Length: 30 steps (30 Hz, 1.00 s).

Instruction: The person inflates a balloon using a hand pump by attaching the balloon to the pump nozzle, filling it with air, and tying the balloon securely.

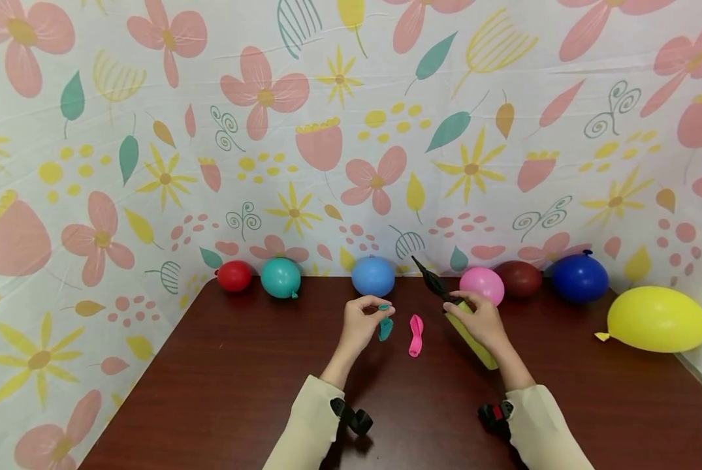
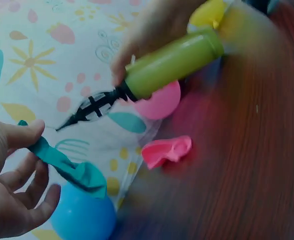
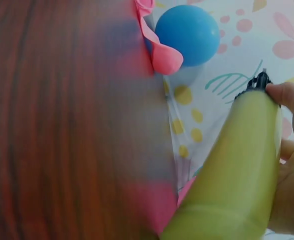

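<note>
My left hand (image 1: 362, 323) pinches a limp teal balloon (image 2: 69, 165) near its neck, between thumb and forefinger, and the balloon's body hangs down. My right hand (image 1: 481, 318) grips a yellow-green balloon pump (image 2: 174, 62) near its black end. The pump's black nozzle (image 1: 430, 274) points up and to the left, toward the left hand; in the left wrist view its tip is close to the teal balloon. On the table between the hands lies a flat pink balloon (image 1: 416, 335).
Inflated balloons line the back of the brown table (image 1: 209, 391): red (image 1: 234, 276), teal (image 1: 281, 279), light blue (image 1: 373, 276), pink (image 1: 482, 284), maroon (image 1: 520, 279) and dark blue (image 1: 580, 278). A large yellow one (image 1: 658, 319) sits at the right. Behind hangs a flowered cloth (image 1: 386, 85).
</note>
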### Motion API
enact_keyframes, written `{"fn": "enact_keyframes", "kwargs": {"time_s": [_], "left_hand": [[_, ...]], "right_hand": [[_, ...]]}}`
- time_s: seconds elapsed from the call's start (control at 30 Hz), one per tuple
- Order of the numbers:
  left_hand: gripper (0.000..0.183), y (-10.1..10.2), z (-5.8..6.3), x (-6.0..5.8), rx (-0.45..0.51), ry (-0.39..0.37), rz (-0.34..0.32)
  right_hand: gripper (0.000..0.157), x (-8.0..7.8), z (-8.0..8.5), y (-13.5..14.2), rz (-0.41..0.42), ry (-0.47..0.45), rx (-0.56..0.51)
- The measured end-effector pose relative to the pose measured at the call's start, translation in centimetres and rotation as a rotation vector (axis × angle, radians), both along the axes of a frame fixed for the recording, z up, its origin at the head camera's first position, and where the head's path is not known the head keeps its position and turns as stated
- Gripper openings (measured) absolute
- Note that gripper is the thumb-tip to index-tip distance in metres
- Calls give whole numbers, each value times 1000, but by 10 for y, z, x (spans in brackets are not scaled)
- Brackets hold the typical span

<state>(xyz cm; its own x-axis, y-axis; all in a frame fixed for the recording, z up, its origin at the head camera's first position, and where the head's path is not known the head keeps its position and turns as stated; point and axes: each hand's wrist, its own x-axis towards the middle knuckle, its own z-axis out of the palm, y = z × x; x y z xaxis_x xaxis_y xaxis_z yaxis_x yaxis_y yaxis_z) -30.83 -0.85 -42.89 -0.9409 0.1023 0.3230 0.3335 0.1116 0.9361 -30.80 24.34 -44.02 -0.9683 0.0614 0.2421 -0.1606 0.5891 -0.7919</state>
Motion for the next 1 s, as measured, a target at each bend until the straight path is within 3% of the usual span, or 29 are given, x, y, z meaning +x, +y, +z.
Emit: {"fn": "enact_keyframes", "kwargs": {"time_s": [0.2, 0.4, 0.6, 0.77, 1.0], "left_hand": [[7, -5, 0, -1, -125, 64, 74], [5, -12, -4, -6, -98, 41, 124], [6, -15, -8, -12, -120, 33, 182], [10, -15, -6, -12, -141, 66, 212], [11, -15, -6, -10, -130, 41, 179]], "right_hand": [[33, 6, 1, -8, 210, 71, 15], [31, 17, 8, -10, 438, -21, 5], [33, 17, 10, -11, 581, -113, -15], [33, 16, 9, -11, 595, -111, 4], [33, 17, 10, -9, 541, -123, 33]]}}
